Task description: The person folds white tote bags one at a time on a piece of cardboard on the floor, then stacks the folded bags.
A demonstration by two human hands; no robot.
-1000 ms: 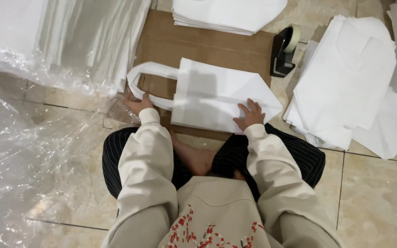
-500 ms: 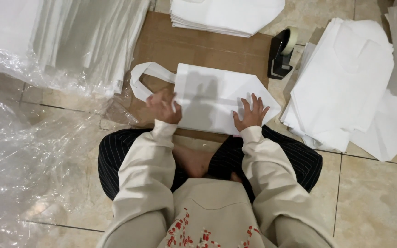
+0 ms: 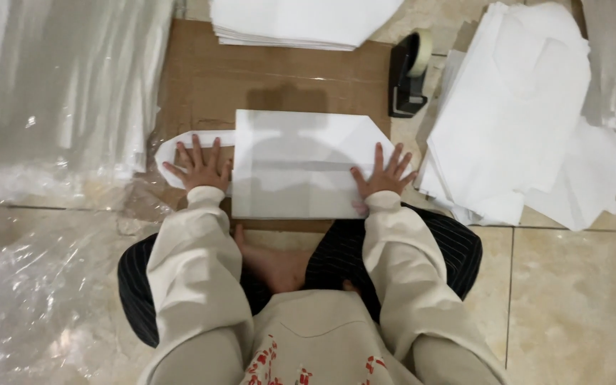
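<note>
Both hands, left [image 3: 199, 168] and right [image 3: 381, 175], press flat on the white bag [image 3: 297, 171].

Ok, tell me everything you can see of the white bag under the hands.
The white bag lies flat on the brown cardboard sheet, folded into a rectangle with its right corners angled off. It looks like thin, matte non-woven fabric, with a faint crease running across it. A loop handle sticks out at its left end. The left hand presses flat on that handle; the right hand presses on the bag's right end, fingers spread.
</note>
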